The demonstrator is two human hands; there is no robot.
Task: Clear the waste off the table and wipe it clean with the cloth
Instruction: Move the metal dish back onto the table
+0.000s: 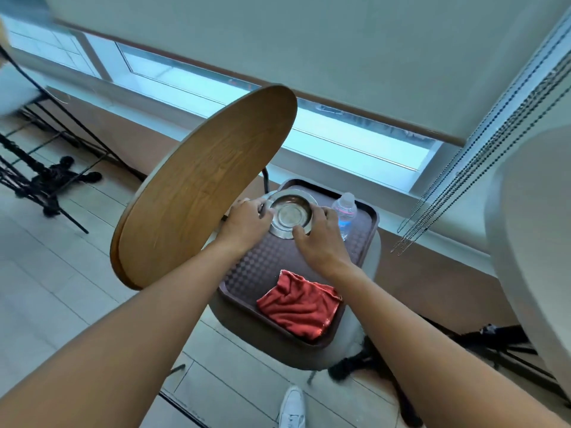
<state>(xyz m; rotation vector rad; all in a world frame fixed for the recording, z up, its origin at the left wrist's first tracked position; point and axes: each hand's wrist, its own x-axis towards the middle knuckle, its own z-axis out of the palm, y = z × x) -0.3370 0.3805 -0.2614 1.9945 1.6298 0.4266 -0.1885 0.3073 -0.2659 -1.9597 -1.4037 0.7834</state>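
A round wooden table (197,186) stands at centre left with a bare top. Beside it a dark brown tray (268,267) lies on a grey stool. On the tray's far end sits a shiny metal ashtray (290,213). My left hand (247,222) grips its left rim and my right hand (318,233) grips its right rim, thumb at the near edge. A crumpled red cloth (299,304) lies on the tray's near end, apart from both hands. A clear plastic water bottle (344,211) lies on the tray right of the ashtray.
A grey stool (364,304) carries the tray. A white rounded object (531,242) fills the right side. Black stand legs (52,177) spread on the tiled floor at left, more black legs (494,344) at lower right. Bead chains (463,180) hang from the window blind.
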